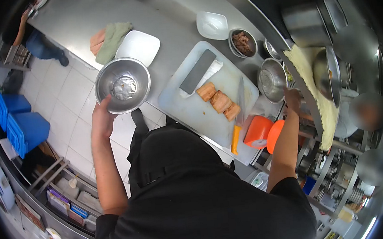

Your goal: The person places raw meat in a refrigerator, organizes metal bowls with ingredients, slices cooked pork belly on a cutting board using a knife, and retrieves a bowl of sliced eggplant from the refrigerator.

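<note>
My left hand (103, 115) grips the lower rim of a shiny metal bowl (143, 85), held out past the counter's front edge; nothing shows inside it. At the right, my right hand (292, 100) is beside the rim of a second metal bowl (271, 80); its fingers are too unclear to tell whether they grip it. Between my hands a white cutting board (187, 117) carries several browned meat pieces (220, 101), a wide grey blade (198, 71) on a white cloth or paper, and a knife (236, 136) with a yellow handle.
Behind the left bowl are a white square plate (139, 47) and folded cloths (114, 41). A white dish (212, 25) and a bowl of dark meat strips (242, 42) stand at the back. Orange containers (259, 132) sit by the board's right corner. Another person's arm (21, 28) shows far left.
</note>
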The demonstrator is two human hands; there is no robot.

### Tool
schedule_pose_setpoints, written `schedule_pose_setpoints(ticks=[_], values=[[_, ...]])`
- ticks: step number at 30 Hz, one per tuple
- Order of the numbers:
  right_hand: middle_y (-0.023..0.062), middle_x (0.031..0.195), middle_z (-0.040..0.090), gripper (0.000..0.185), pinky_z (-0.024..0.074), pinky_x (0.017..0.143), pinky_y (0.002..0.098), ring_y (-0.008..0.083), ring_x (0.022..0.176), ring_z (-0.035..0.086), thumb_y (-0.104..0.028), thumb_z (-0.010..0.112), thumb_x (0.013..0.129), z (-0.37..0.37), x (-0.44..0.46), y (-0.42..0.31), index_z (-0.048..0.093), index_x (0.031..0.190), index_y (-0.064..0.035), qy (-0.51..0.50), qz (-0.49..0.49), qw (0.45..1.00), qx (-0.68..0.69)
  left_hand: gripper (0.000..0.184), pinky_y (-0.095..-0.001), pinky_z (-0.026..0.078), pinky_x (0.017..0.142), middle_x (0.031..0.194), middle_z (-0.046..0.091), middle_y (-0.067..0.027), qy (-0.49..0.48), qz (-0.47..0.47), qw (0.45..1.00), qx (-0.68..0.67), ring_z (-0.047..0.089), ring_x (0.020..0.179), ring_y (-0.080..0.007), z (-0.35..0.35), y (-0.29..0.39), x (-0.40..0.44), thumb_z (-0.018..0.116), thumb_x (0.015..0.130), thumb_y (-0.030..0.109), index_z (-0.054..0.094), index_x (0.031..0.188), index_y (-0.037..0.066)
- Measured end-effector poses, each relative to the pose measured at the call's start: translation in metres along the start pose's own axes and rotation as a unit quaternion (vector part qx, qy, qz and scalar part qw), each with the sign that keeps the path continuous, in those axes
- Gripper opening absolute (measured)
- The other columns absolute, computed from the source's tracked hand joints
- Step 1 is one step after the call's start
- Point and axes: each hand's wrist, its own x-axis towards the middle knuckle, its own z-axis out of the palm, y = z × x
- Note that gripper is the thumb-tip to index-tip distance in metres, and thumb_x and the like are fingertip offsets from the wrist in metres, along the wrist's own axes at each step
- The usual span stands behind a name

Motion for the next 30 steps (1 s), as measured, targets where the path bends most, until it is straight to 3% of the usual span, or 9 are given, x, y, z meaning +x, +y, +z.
schedule_pose_setpoints(ticks=[1,5,10,17,21,26,28,30], values=[[0.0213,0.095,0.072,0.046,0.0574,0.076,0.0441,0.0333,0.089,0.072,-0.039,0.067,0.092,0.005,0.016,-0.010,0.067,0.104,0.0060,0.062,-0.054,0.997,-0.006,0.051,-0.0430,0.050,0.099,0.135,0.056,-0.0188,0.009,0.004,1.000,-0.001,0.058,0.122,-0.0290,-0.002,-0.001,-0.004,0.053,0.100,0.022,0.042,0.143,-0.003],[0.0208,0.098,0.071,0.043,0.0558,0.079,0.0443,0.0339,0.093,0.070,-0.036,0.067,0.092,0.015,0.087,-0.085,0.067,0.105,0.0047,0.096,-0.136,0.979,0.117,0.051,-0.0410,0.054,0.097,0.127,0.064,-0.0180,0.041,0.028,0.998,0.028,0.066,0.113,-0.0252,0.008,-0.001,-0.021,0.052,0.103,0.030,0.046,0.138,-0.007],[0.0202,0.103,0.071,0.039,0.0538,0.084,0.0446,0.0346,0.097,0.069,-0.034,0.066,0.092,0.045,0.168,-0.177,0.068,0.106,0.0031,0.020,-0.161,0.977,0.140,0.058,-0.0418,0.052,0.100,0.134,0.058,-0.0195,0.047,0.044,0.997,0.041,0.061,0.120,-0.0260,0.037,0.005,-0.056,0.050,0.104,0.035,0.040,0.145,-0.005],[0.0193,0.110,0.070,0.035,0.0510,0.090,0.0450,0.0357,0.103,0.067,-0.029,0.066,0.092,0.039,0.190,-0.201,0.068,0.108,0.0009,-0.027,-0.145,0.979,0.141,0.066,-0.0474,0.048,0.104,0.139,0.055,-0.0194,0.057,0.016,0.997,0.045,0.058,0.124,-0.0285,0.058,-0.003,-0.069,0.043,0.106,0.046,0.035,0.148,-0.004],[0.0189,0.114,0.069,0.032,0.0494,0.093,0.0452,0.0363,0.106,0.066,-0.027,0.066,0.092,0.014,0.148,-0.171,0.068,0.110,-0.0004,-0.002,-0.118,0.984,0.136,0.071,-0.0461,0.047,0.103,0.139,0.055,-0.0187,0.015,0.002,0.998,0.059,0.060,0.121,-0.0272,0.057,-0.002,-0.049,0.041,0.105,0.052,0.035,0.149,-0.003],[0.0182,0.118,0.068,0.029,0.0475,0.097,0.0455,0.0371,0.110,0.064,-0.024,0.066,0.092,-0.100,0.003,-0.199,0.069,0.111,-0.0019,0.057,-0.095,0.975,0.192,0.075,-0.0488,0.047,0.103,0.147,0.047,-0.0182,-0.048,0.007,0.993,0.109,0.054,0.127,-0.0289,0.068,0.022,-0.013,0.043,0.104,0.055,0.028,0.155,0.002],[0.0180,0.120,0.068,0.028,0.0467,0.099,0.0456,0.0374,0.112,0.064,-0.023,0.066,0.092,-0.151,-0.069,-0.248,0.069,0.112,-0.0026,0.082,-0.166,0.948,0.260,0.077,-0.0493,0.048,0.103,0.153,0.041,-0.0183,-0.085,0.003,0.990,0.113,0.052,0.130,-0.0293,0.070,0.033,0.009,0.043,0.104,0.055,0.024,0.156,0.002],[0.0157,0.127,0.065,0.025,0.0438,0.103,0.0472,0.0364,0.118,0.060,-0.015,0.067,0.087,-0.189,-0.126,-0.302,0.070,0.109,-0.0047,0.157,-0.331,0.889,0.275,0.077,-0.0483,0.049,0.102,0.156,0.037,-0.0180,-0.111,-0.004,0.984,0.141,0.050,0.132,-0.0293,0.070,0.049,0.032,0.042,0.104,0.055,0.022,0.157,0.003]])
